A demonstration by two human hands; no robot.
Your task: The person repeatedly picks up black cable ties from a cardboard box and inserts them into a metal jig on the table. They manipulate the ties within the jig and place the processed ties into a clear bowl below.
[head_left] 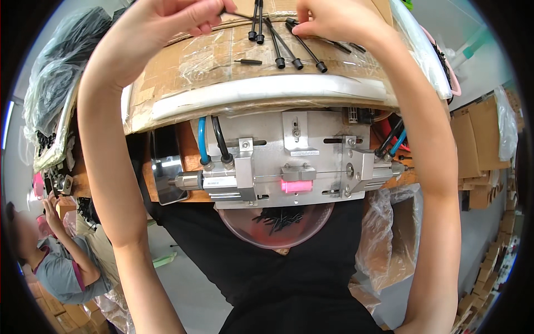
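Observation:
My left hand [183, 18] is up at the far left of a taped cardboard surface [206, 47], its fingertips pinched on the end of a thin black rod. Opposite it, my right hand [339, 22] has its thumb and finger closed at the upper end of a black plastic rod [308, 51] with a thick collar. Between the hands lie several similar collared rods [275, 44], some crossing. A short black pin [248, 62] rests apart from them, nearer me. The far edge of the picture cuts off part of both hands.
Below the cardboard's white padded edge [267, 93] stands a metal fixture [272, 133] with two air cylinders and a pink block [296, 186]. A clear bowl [245, 236] of black pieces sits at my lap. A phone [167, 167] lies left; a co-worker [67, 264] is beyond.

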